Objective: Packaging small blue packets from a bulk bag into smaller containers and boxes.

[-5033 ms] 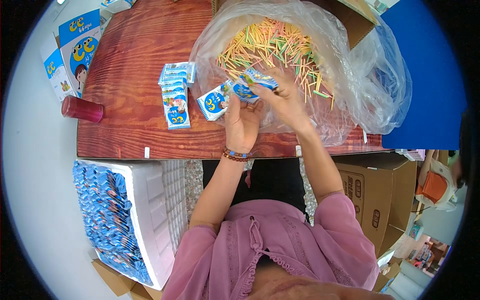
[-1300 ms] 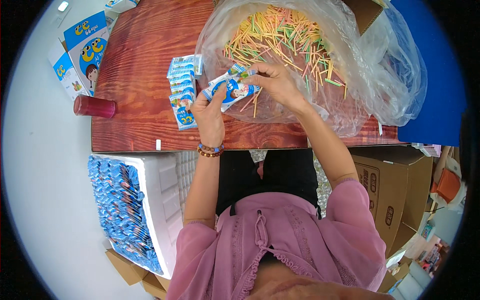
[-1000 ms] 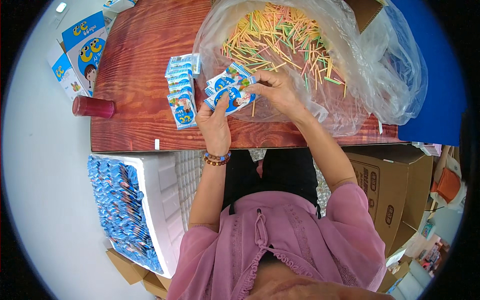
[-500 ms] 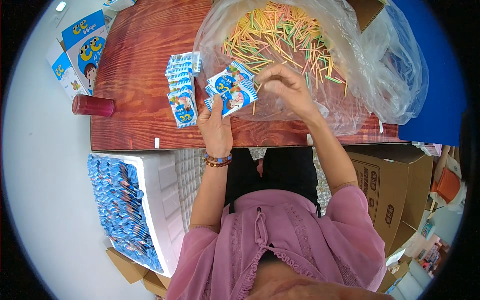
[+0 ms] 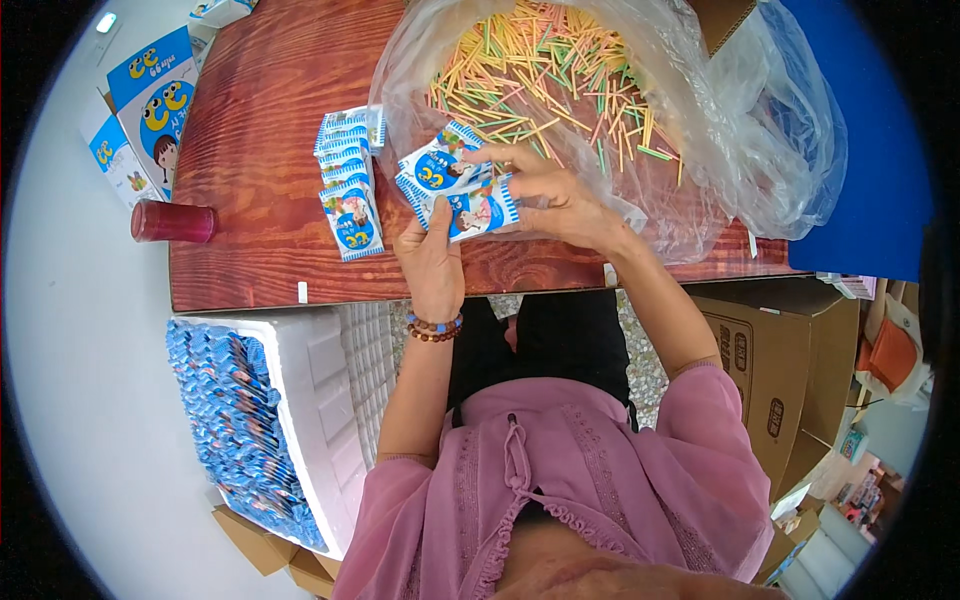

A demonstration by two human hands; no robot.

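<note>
Small blue-and-white packets, an upper one (image 5: 438,170) and a lower one (image 5: 484,212), overlap in a fan above the table's near edge. My left hand (image 5: 432,265), a beaded bracelet at its wrist, pinches them from below with the thumb on top. From the right, my right hand (image 5: 565,205) grips their right side, its fingers reaching over the upper packet. Any further packets beneath are hidden. To the left, an overlapping row of like packets (image 5: 352,215) lies on the wooden table (image 5: 270,130). Thin yellow, pink and green sticks (image 5: 540,70) are heaped beyond my hands.
A clear plastic bag (image 5: 690,120) spreads around and under the sticks. On the left are a dark pink cup (image 5: 175,221) and printed boxes (image 5: 160,110). A white foam box (image 5: 315,390) full of packets stands below left; a cardboard carton (image 5: 770,370) stands below right.
My right hand has come left and down from beside the packets onto their right side. The packets are fanned wider apart. The whole view has shifted slightly.
</note>
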